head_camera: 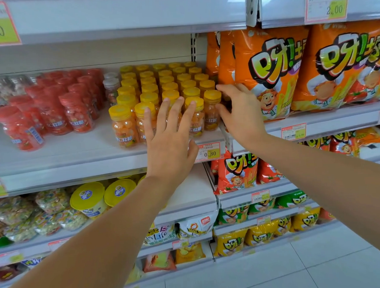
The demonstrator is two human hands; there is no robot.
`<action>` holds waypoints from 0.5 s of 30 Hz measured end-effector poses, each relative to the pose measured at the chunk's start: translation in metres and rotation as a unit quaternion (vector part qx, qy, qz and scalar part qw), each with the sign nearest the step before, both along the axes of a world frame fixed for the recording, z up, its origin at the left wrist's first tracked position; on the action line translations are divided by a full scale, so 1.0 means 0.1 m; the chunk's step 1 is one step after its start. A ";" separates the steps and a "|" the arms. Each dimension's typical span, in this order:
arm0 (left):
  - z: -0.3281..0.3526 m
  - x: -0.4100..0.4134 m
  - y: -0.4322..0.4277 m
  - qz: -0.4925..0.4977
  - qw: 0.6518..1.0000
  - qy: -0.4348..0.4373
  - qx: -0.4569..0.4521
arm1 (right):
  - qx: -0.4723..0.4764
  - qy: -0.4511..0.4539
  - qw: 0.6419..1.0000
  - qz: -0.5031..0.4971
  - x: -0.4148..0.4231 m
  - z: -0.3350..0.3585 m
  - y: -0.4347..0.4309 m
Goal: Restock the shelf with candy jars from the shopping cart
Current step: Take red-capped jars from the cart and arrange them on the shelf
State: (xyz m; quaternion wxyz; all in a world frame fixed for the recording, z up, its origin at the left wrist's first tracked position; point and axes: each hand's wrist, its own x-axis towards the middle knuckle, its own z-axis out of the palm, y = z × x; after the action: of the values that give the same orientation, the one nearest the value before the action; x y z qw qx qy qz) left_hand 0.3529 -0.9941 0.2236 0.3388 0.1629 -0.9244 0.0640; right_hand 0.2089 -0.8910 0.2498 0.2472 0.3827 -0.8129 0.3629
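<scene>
My left hand (169, 142) is flat, fingers straight and spread, across the front row of the yellow-capped jars (123, 125) — clear plastic cylinders of round orange candies, labelled "C" plus Chinese characters. My right hand (238, 115), fingers relaxed and apart, grips nothing — it flanks the block beside glossy orange snack bags (267, 73). The jars stand on the white shelf (75, 154); its price tag (210, 152) reads 0.80.

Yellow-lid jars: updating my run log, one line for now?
left hand open at yellow-lid jars | right hand open at their right side
</scene>
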 end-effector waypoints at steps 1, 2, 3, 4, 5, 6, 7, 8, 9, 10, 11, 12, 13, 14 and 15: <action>0.00 0.00 0.00 0.001 1.000 -0.001 0.000 | -0.004 0.002 1.000 0.005 0.03 -0.01 0.01; 0.00 0.00 0.00 0.002 1.000 -0.002 0.000 | -0.017 0.000 1.000 0.012 0.06 -0.03 0.02; -0.01 0.00 0.00 0.002 1.000 -0.004 0.000 | -0.036 -0.007 0.999 0.022 0.11 -0.06 0.05; -0.01 0.00 0.00 0.002 1.000 -0.005 -0.001 | -0.054 -0.015 0.998 0.036 0.16 -0.11 0.09; -0.01 0.01 -0.01 0.002 1.000 -0.005 -0.001 | -0.063 -0.020 0.997 0.050 0.20 -0.16 0.15; -0.01 0.01 -0.01 0.002 1.000 -0.005 -0.002 | -0.055 -0.021 0.997 0.059 0.24 -0.22 0.21; -0.01 0.01 -0.01 0.001 1.000 -0.006 -0.002 | -0.033 -0.022 0.997 0.064 0.26 -0.29 0.26; -0.01 0.01 -0.01 0.002 1.000 -0.006 -0.002 | -0.005 -0.026 0.998 0.065 0.28 -0.36 0.31; -0.01 0.00 -0.01 0.003 1.000 -0.007 -0.002 | 0.025 -0.033 0.997 0.069 0.30 -0.41 0.34; -0.01 0.00 -0.01 0.004 1.000 -0.007 -0.003 | 0.055 -0.034 0.995 0.073 0.31 -0.46 0.35; -0.02 0.00 -0.01 0.006 1.000 -0.006 -0.004 | 0.082 -0.026 0.994 0.073 0.31 -0.49 0.35; -0.02 -0.01 0.00 0.008 1.000 -0.005 -0.006 | 0.108 -0.018 0.992 0.065 0.31 -0.52 0.34; -0.02 -0.01 0.00 0.010 1.000 -0.005 -0.007 | 0.127 -0.014 0.991 0.052 0.32 -0.53 0.32; -0.03 -0.01 0.00 0.012 1.000 -0.006 -0.010 | 0.139 -0.014 0.989 0.038 0.31 -0.53 0.30; -0.03 -0.01 0.00 0.014 1.000 -0.007 -0.012 | 0.147 -0.015 0.989 0.025 0.31 -0.52 0.28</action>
State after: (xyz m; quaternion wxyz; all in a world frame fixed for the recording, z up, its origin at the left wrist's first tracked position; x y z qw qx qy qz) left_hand 0.3516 -0.9937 0.2206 0.3331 0.1716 -0.9236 0.0806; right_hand 0.2398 -0.8632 0.1980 0.1673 0.4297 -0.8511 0.2511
